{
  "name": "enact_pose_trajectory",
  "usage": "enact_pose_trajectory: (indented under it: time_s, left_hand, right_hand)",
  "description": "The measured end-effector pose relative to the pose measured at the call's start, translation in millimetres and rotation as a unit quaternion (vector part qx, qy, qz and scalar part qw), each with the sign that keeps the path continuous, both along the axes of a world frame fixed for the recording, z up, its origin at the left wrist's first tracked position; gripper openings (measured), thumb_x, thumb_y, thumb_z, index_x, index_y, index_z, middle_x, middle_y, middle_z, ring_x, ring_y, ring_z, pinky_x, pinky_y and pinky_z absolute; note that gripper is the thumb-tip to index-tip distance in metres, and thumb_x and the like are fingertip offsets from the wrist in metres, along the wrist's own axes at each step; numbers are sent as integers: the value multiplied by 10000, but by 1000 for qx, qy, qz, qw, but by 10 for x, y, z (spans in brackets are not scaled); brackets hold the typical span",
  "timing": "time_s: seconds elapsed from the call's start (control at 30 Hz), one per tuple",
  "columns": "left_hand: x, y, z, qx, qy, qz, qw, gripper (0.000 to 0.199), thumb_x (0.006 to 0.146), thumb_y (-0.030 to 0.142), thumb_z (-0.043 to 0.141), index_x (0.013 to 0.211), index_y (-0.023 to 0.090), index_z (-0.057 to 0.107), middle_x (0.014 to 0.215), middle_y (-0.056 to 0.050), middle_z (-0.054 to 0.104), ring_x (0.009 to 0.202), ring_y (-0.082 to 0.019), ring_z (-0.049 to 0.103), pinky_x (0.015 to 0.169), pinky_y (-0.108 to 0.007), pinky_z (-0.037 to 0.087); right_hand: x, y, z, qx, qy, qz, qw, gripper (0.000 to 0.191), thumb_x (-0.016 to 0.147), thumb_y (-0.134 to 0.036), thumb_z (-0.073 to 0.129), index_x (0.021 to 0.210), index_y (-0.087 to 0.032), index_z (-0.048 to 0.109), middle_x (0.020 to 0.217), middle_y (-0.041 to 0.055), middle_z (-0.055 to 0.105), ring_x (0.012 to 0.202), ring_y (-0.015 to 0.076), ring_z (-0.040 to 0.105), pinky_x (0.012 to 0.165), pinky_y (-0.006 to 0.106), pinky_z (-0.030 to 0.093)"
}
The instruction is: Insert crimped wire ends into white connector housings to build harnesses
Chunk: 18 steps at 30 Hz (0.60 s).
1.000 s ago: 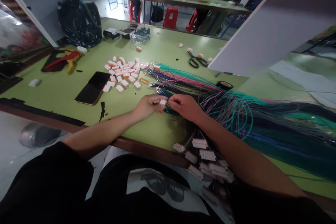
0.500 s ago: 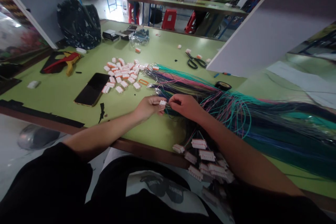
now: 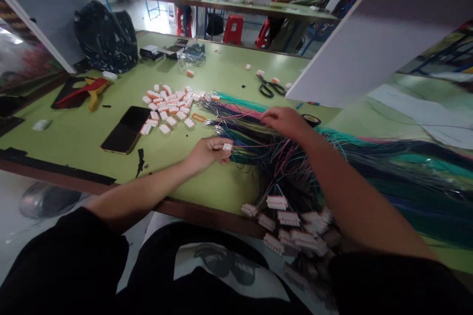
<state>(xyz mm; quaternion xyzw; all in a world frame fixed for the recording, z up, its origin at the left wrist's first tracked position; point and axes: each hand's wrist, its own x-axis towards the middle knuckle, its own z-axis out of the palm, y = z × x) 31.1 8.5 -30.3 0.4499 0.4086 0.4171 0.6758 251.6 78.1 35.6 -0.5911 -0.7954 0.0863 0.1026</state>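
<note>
My left hand [image 3: 207, 153] pinches a small white connector housing [image 3: 227, 147] between thumb and fingers, just above the table's near side. Thin wires run from the housing toward the right. My right hand [image 3: 286, 122] is over the wire bundle [image 3: 244, 110], its fingers curled down together at the pink and teal wires. Whatever lies between those fingertips is hidden. Loose white-and-orange connectors [image 3: 172, 107] lie heaped beyond my left hand. Finished-looking wired connectors [image 3: 277, 202] hang in a cluster at the table's front edge, below my right forearm.
A phone [image 3: 125, 129] lies left of the heap, with a red and yellow tool [image 3: 83, 93] farther left. Scissors [image 3: 271, 87] and a black tape roll [image 3: 311, 119] sit beyond the wires. A white panel [image 3: 369, 24] rises at right. A dark bag [image 3: 107, 37] stands back left.
My right hand has left the connector and moved right and away from me, onto the wire bundle. My left hand keeps the connector in nearly the same place.
</note>
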Motion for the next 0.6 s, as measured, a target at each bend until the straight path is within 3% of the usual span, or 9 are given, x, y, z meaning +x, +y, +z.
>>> enact_pose_trajectory:
  time_s: [0.07, 0.17, 0.33, 0.6]
  left_hand:
    - [-1, 14, -9, -3, 0, -2, 1000, 302, 602, 126, 736, 896, 98, 670, 582, 16, 641, 497, -92, 592, 520, -221, 505]
    - [-3, 23, -10, -14, 12, -12, 1000, 292, 612, 104, 724, 898, 96, 667, 576, 18, 638, 494, -90, 591, 517, -218, 504]
    - [-14, 30, -25, -6, 35, -25, 999, 315, 640, 139, 726, 947, 98, 668, 595, 4, 646, 531, -107, 611, 557, -246, 524]
    - [-9, 40, -32, -11, 35, -28, 999, 307, 626, 128, 738, 924, 97, 670, 599, 6, 649, 524, -105, 613, 537, -234, 514]
  right_hand:
    - [238, 211, 14, 42, -86, -73, 993, 322, 760, -166, 447, 919, -140, 727, 942, 104, 714, 897, 233, 617, 788, 329, 434]
    - [407, 351, -76, -1, -162, -77, 984, 374, 760, -181, 453, 1021, -149, 719, 1056, 108, 699, 993, 245, 604, 832, 325, 435]
    - [366, 325, -212, -18, -211, -99, 972, 420, 768, -178, 436, 1099, -231, 690, 1133, 60, 680, 1005, 214, 604, 817, 300, 443]
    - [381, 358, -173, -44, -263, -84, 960, 352, 823, -260, 439, 1055, -224, 702, 1100, 98, 681, 966, 242, 609, 747, 315, 442]
